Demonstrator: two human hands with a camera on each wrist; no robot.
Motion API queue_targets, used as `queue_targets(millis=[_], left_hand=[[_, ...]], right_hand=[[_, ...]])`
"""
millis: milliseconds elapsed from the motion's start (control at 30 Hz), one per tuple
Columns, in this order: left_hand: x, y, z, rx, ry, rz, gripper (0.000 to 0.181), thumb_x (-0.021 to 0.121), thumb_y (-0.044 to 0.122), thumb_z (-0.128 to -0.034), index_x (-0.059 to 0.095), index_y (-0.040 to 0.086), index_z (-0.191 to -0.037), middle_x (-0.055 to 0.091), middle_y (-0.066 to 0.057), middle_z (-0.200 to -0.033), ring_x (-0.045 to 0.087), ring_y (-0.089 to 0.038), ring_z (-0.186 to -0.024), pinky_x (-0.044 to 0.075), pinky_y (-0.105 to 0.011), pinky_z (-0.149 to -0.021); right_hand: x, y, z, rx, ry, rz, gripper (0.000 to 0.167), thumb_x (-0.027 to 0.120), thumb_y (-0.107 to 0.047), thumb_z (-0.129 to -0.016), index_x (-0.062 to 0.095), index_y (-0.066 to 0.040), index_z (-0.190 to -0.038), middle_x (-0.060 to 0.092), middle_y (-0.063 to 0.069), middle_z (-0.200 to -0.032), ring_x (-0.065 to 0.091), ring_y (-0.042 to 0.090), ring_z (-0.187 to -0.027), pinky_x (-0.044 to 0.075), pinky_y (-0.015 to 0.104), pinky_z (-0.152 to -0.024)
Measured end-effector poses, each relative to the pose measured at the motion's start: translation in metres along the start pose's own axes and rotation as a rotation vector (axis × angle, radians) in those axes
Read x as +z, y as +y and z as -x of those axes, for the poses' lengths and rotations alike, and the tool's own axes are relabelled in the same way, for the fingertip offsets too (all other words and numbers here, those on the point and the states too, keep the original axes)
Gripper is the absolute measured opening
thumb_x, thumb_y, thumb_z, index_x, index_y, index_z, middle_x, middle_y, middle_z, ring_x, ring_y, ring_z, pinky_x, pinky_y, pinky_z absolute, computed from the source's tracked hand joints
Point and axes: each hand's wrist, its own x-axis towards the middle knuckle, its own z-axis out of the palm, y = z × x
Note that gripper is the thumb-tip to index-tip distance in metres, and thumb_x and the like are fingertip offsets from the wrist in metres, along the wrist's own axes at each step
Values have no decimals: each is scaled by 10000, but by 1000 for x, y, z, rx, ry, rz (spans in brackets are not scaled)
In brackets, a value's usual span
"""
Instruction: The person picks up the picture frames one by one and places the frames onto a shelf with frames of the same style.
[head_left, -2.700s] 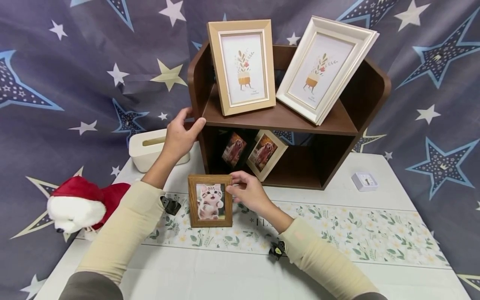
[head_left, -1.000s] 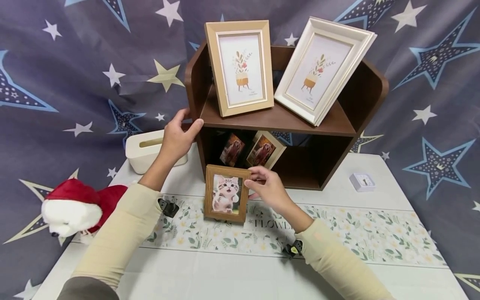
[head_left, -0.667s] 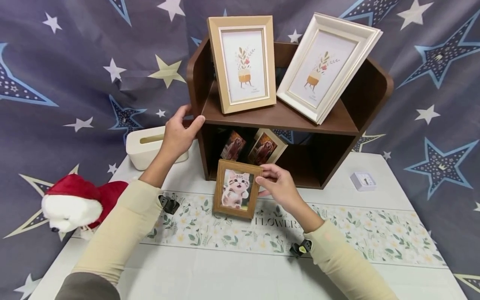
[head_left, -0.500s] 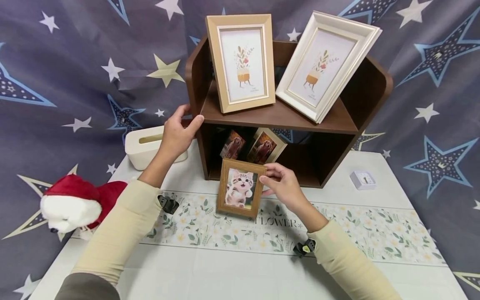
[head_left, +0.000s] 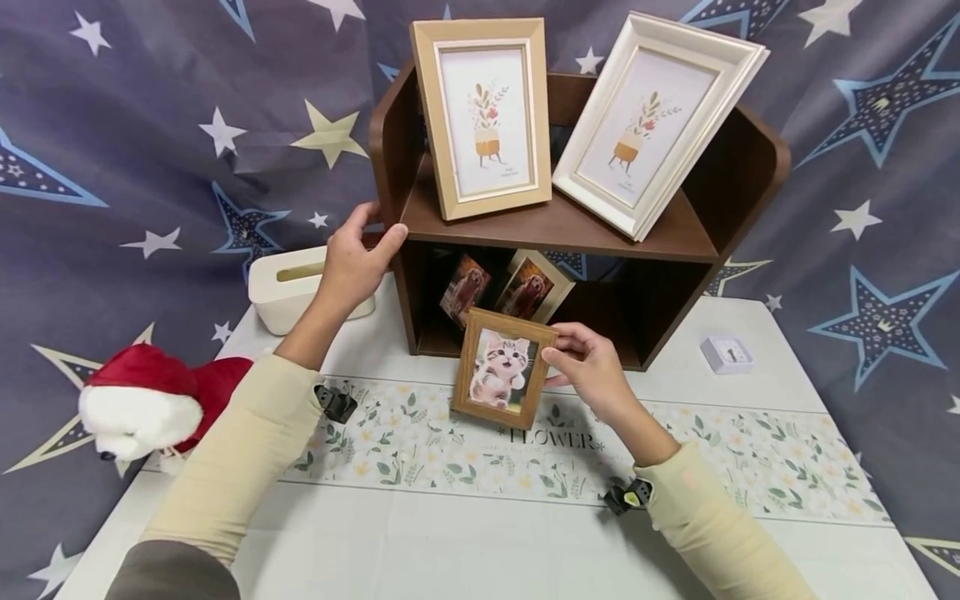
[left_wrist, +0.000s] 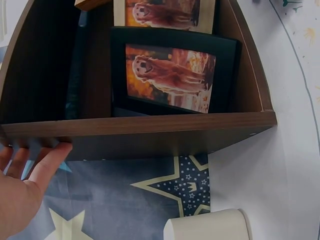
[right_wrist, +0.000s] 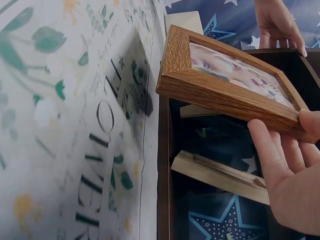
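My right hand (head_left: 596,375) pinches a small brown wooden picture frame (head_left: 463,371) with a kitten photo by its right edge. The frame hangs tilted in front of the lower compartment of a dark brown shelf (head_left: 660,233). In the right wrist view the thumb (right_wrist: 310,122) lies on its face and the fingers beneath. My left hand (head_left: 352,262) rests against the shelf's outer left side; in the left wrist view its fingers (left_wrist: 47,165) touch that panel. Inside the lower compartment stand a black picture frame (left_wrist: 230,75) and a cream picture frame (head_left: 557,287), both with dog photos.
On the upper shelf lean a tan frame (head_left: 450,167) and a white frame (head_left: 651,208). A cream tissue box (head_left: 281,300) and a plush dog in a red hat (head_left: 138,408) stand left. A small white clock (head_left: 726,354) sits right. A floral runner (head_left: 420,450) crosses the table.
My right hand has carried the kitten frame rightward and lifted it off the table, tilting it towards the lower compartment. My left hand has stayed on the shelf's side.
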Motion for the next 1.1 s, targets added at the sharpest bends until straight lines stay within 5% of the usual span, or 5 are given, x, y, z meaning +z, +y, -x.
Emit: queue_targets(millis=[767,1100], left_hand=[[-2,1,2,-13,-1,5,526,650,385,-977,558,109,-1416,644,-138,-1346,660,-262,-1152,533,-132,-733],[-1,2,2,-7,-9,7,528,647,387,-978,557,112,-1420,644,-132,-1351,659,-263,-1161,531,-131,-751]], right_hand=[[-55,-2,17,-2,143,27,371,662,-30,-968,543,34,-1314,655,-87,-953,703,53,-865,648,343,-685],[-73,0,27,-24,185,20,273,664,-34,-969,608,-108,-1226,651,-96,-960,703,37,-864,645,326,-678]])
